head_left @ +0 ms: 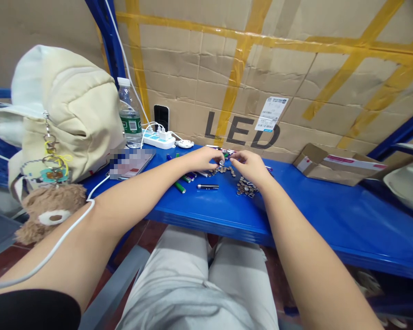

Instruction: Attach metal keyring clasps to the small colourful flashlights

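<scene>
My left hand (205, 158) is closed over the far part of the blue table (206, 207). Its fingers hold a small tube (221, 162) whose round, silvery end faces me. Close on its right, my right hand (248, 164) has thumb and fingers pinched together; whatever lies between them is too small to make out. A pile of small round metal discs (247, 188), like button cells, lies below my right hand. More discs (227, 170) are scattered between the hands. A black pen-shaped tube with silver ends (208, 186) lies nearer me. Green pen-shaped tubes (181, 187) and others lie below my left forearm.
To the left stand a cream backpack (79, 105) with a teddy charm (51, 211) and a water bottle (131, 119). Behind are a power strip (160, 139) and phone (162, 117). An open cardboard box (337, 167) sits right. A white cable (60, 240) crosses my left arm.
</scene>
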Available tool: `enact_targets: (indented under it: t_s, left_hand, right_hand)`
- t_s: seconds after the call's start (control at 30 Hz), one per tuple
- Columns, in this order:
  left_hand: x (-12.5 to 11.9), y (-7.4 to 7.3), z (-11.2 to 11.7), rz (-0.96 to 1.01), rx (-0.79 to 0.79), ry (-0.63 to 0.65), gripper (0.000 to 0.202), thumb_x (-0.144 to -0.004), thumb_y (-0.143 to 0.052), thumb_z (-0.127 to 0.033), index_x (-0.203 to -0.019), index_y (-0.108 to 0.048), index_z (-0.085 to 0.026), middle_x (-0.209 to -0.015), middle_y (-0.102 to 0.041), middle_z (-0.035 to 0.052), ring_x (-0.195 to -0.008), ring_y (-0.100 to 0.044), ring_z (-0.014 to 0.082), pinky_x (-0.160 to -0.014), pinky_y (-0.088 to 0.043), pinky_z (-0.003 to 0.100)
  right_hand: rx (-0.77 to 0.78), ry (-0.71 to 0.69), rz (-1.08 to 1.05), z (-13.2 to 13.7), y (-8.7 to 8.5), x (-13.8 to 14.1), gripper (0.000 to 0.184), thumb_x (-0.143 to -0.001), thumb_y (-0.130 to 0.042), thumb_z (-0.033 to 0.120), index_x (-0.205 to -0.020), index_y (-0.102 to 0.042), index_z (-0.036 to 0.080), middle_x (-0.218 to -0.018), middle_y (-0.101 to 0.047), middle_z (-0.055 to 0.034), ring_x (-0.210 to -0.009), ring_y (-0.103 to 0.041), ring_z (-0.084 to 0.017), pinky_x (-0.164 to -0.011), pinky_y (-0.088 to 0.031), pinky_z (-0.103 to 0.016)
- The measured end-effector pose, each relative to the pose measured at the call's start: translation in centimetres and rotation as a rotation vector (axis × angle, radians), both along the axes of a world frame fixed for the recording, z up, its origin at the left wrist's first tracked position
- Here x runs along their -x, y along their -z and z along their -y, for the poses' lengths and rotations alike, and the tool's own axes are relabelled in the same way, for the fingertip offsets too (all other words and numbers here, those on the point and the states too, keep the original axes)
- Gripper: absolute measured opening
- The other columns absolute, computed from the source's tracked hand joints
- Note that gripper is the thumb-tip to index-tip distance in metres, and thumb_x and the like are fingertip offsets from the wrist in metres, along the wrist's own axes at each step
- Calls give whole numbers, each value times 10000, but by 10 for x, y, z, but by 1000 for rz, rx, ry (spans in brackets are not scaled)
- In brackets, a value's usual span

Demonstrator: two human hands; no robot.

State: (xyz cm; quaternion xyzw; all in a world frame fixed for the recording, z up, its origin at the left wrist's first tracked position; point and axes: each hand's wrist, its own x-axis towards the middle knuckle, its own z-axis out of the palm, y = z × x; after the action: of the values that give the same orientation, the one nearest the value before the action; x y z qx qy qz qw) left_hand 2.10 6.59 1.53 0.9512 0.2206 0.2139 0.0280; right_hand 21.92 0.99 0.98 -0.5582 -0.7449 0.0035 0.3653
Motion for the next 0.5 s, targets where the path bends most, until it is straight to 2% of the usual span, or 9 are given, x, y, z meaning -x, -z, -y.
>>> enact_targets:
  t_s: [0.27,0.4,0.5]
  left_hand:
    - [0,-1,3,-17,-22,-3,304,-780,-560,-168,-1071,-648,-181,-1057,-693,49,-952,-629,166,-833,-454,268]
    - [0,-2,6,-4,12,-51,303,-797,-562,-227,-1083,-644,-165,-1026,-696,61,-913,-631,170,-803,-456,274]
    - [0,-3,6,-1,16,-56,287,-793,-564,-228,-1057,-651,-158,-1013,-696,66,-896,-629,170,-790,-454,275]
  right_hand:
    - [160,32,179,-3,4,-6,219,-781,-562,197,-922,-727,171,-935,-713,-68,-863,-621,-191,-810,-457,-292]
    - [162,85,273,-13,14,-15,263,-788,-578,237,-1002,-725,194,-1031,-687,-84,-1005,-587,-223,-911,-423,-324]
    - [106,62,247,-21,23,-18,256,-788,-597,295,-987,-732,208,-1001,-669,-93,-997,-576,-233,-923,-422,-361]
